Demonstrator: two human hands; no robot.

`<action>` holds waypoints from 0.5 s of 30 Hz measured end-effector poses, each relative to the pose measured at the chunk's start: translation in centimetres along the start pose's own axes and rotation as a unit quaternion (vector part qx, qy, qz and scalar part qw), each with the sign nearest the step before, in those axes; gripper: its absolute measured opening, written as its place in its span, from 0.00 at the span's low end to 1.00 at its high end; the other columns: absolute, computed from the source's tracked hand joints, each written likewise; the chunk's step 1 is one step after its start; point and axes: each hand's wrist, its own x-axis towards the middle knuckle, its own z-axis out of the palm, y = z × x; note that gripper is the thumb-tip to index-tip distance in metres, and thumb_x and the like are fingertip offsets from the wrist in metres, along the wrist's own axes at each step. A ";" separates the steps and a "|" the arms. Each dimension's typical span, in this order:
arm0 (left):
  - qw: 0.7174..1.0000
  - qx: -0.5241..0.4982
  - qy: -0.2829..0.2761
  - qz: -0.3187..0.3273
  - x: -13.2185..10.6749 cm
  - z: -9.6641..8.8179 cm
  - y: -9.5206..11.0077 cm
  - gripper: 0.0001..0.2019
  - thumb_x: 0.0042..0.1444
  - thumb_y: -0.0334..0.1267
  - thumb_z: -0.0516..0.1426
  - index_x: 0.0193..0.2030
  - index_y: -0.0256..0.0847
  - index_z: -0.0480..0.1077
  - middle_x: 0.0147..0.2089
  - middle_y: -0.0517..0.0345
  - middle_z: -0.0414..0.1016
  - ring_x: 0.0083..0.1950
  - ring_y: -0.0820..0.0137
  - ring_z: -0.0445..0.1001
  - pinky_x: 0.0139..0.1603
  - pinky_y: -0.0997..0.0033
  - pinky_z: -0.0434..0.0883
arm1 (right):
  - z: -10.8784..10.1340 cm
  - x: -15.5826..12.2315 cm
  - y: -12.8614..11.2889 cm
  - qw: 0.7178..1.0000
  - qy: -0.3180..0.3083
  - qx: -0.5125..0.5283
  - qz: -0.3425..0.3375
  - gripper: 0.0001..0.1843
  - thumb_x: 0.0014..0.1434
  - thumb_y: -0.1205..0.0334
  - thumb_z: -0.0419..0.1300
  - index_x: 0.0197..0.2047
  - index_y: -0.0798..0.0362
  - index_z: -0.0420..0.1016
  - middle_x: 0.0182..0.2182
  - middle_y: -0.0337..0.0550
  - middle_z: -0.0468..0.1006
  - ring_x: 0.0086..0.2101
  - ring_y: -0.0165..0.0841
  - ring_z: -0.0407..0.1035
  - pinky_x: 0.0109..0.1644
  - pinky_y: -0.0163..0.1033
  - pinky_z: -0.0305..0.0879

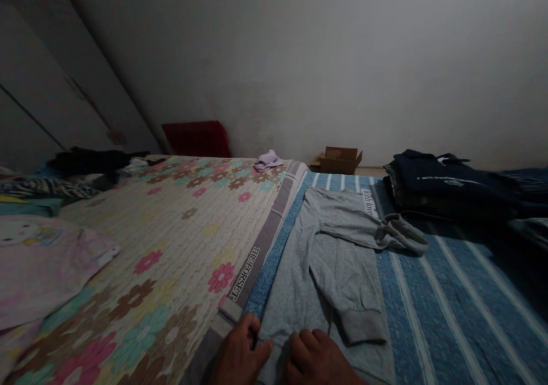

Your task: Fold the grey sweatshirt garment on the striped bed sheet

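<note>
Nearest me, at the bottom of the head view, my left hand [242, 351] lay at the left edge of the grey shirt [286, 282], thumb and forefinger apart; with the other fingers hidden, I could not tell whether it gripped any cloth. Just to its right, my right hand [314, 356] sat on the shirt with its fingers curled under, and whether they pinched the fabric I could not tell either.

The shirt stretched away from my hands over the blue striped sheet [445, 316], beside the grey border of the flowered bedspread [171, 259]. I judged the work partly done: the body was spread fairly smooth, and the near sleeve [349, 293] was laid across it, cuff towards me. The far sleeve [355, 225] crossed too, but its end was bunched and stuck out past the right side, so that bit looked left to tidy. Along its length the body was not yet doubled over.

To the left lay a pink garment [43, 265], loosely spread. Farther off on the right stood a pile of dark clothes [449, 185], with dark clothing [94, 159] heaped at far left. Farthest, near the wall [342, 71], I saw a lilac cloth [268, 161], a cardboard box [340, 161] and something red [197, 138].
</note>
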 end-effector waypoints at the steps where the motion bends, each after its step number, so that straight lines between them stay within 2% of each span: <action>1: 1.000 -0.014 0.001 0.000 0.2 0.2 -0.3 0.06 0.42 0.38 0.53 0.27 0.43 0.57 0.22 0.69 0.58 0.27 0.73 0.64 0.29 0.77 0.64 | -0.1 0.1 0.3 1.000 0.000 0.002 -0.005 0.11 0.61 0.59 0.52 0.27 0.50 0.63 0.22 0.41 0.69 0.22 0.33 0.62 0.20 0.36 0.51; 4: 0.997 -0.068 -0.007 -0.021 0.7 0.5 -0.9 0.09 0.40 0.40 0.55 0.26 0.43 0.56 0.21 0.69 0.58 0.26 0.73 0.63 0.27 0.76 0.63 | -0.5 0.5 0.8 1.000 -0.004 -0.002 -0.014 0.12 0.61 0.58 0.53 0.26 0.50 0.62 0.20 0.38 0.66 0.20 0.32 0.61 0.19 0.36 0.49; 6: 0.995 -0.088 -0.013 -0.040 0.7 0.4 -0.9 0.10 0.40 0.41 0.55 0.29 0.43 0.59 0.21 0.69 0.58 0.25 0.72 0.64 0.26 0.76 0.64 | -0.8 0.5 0.8 1.000 -0.007 -0.001 -0.022 0.11 0.61 0.58 0.54 0.27 0.50 0.62 0.20 0.37 0.66 0.20 0.31 0.61 0.20 0.36 0.48; 10: 0.996 -0.064 -0.032 -0.057 0.4 -0.2 -0.4 0.16 0.41 0.44 0.57 0.38 0.41 0.64 0.21 0.68 0.62 0.25 0.70 0.67 0.27 0.74 0.66 | -2.4 0.5 1.5 0.999 -0.021 0.042 -0.011 0.12 0.59 0.55 0.57 0.28 0.50 0.61 0.20 0.34 0.66 0.21 0.29 0.60 0.22 0.35 0.48; 12: 0.997 -0.034 -0.043 -0.052 0.4 -0.5 -0.3 0.16 0.42 0.45 0.56 0.38 0.42 0.65 0.20 0.67 0.63 0.25 0.69 0.68 0.27 0.74 0.66 | -4.2 1.0 3.2 0.996 -0.058 0.066 0.028 0.11 0.58 0.57 0.58 0.29 0.50 0.61 0.22 0.34 0.67 0.22 0.29 0.60 0.25 0.35 0.51; 15: 0.998 0.008 -0.055 -0.036 0.5 -0.5 -0.7 0.14 0.44 0.44 0.55 0.38 0.43 0.66 0.20 0.66 0.65 0.27 0.68 0.70 0.27 0.75 0.67 | -7.0 2.2 7.9 0.977 -0.161 0.046 0.132 0.04 0.57 0.69 0.57 0.33 0.51 0.65 0.30 0.38 0.71 0.29 0.30 0.64 0.31 0.35 0.54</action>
